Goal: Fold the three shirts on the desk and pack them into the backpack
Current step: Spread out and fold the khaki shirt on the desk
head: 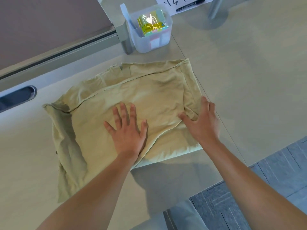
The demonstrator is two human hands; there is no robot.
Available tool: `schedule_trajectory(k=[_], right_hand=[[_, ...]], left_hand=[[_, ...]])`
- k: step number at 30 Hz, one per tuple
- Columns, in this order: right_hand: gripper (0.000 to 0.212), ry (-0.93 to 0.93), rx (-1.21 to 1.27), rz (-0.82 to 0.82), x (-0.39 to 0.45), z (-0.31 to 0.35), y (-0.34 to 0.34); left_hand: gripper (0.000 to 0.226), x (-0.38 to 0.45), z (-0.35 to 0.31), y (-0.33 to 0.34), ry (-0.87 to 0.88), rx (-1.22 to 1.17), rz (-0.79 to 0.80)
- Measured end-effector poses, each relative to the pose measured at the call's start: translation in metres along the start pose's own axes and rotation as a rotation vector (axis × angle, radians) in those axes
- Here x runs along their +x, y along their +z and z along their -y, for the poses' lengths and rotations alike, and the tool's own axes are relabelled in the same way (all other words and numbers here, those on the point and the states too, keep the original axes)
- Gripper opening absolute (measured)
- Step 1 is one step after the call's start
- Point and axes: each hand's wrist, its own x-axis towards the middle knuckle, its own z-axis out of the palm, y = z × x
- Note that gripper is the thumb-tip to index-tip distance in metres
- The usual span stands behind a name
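A pale olive shirt (149, 90) lies partly folded on the light desk (249, 72), its sides turned in and one flap hanging toward the lower left. My left hand (127, 128) lies flat on the middle of the shirt with its fingers spread. My right hand (202, 122) rests on the shirt's right edge, fingers straight and thumb on the cloth fold. No backpack and no other shirt is in view.
A clear plastic box (149, 30) with sticky notes and a pen stands behind the shirt. A paper sheet with a black marker (189, 7) and a metal stand base (209, 19) lie further back. A cable slot (16, 98) sits at the left; the desk edge and carpet (274, 171) are at the lower right.
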Motion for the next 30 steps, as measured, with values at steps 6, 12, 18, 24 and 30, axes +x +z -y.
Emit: schedule_trajectory(k=[6,12,18,24,30], right_hand=[[0.101,0.084,0.211,0.181,0.013,0.009,-0.014],[0.103,0.002,0.239,0.239,0.008,0.005,-0.012],[0.088,-0.091,0.328,0.191,0.003,0.008,-0.016],[0.085,-0.078,0.326,0.114,-0.001,-0.013,-0.038],[0.087,-0.026,0.339,0.107,-0.001,-0.042,-0.070]], left_hand=[[0.072,0.001,0.000,0.002,0.002,0.004,-0.001],[0.073,0.001,0.000,0.003,0.003,0.019,0.002],[0.072,0.000,0.000,0.000,0.009,-0.003,0.019],[0.073,-0.004,-0.010,-0.021,0.090,-0.026,0.125],[0.071,-0.014,-0.026,-0.008,0.122,0.046,0.120]])
